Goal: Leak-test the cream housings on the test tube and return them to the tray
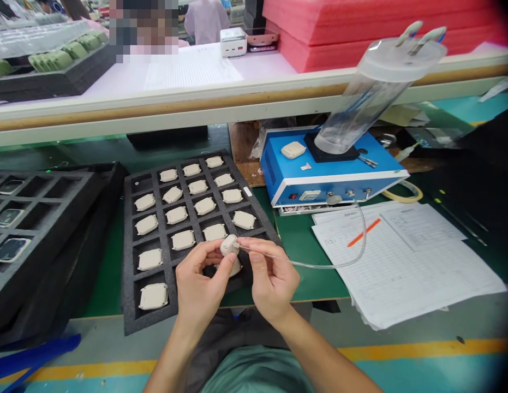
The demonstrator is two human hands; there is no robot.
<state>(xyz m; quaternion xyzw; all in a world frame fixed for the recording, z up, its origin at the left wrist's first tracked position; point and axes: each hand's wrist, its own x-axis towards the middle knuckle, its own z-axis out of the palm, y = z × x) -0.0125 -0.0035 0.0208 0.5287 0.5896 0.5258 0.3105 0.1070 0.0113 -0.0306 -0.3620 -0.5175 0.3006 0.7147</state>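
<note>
Between the thumb and fingers of my left hand (204,273) is a beige watch case (228,245), tilted up on its edge above the foam tray. My right hand (274,275) pinches the end of a clear thin tube (315,266) against the side of that case. The tube curves back to the front of a blue box-shaped device (327,177). Below my hands lies a black foam tray (130,305) whose compartments hold several similar beige cases (153,296). One case beneath my hands is partly hidden.
Stacked black trays (82,218) with dark-faced watches stand at the left. On the device are a loose beige case (293,150) and a clear cylinder (352,109). Papers (401,273) with an orange strip lie at right. Red foam (339,33) sits on the shelf; people are beyond.
</note>
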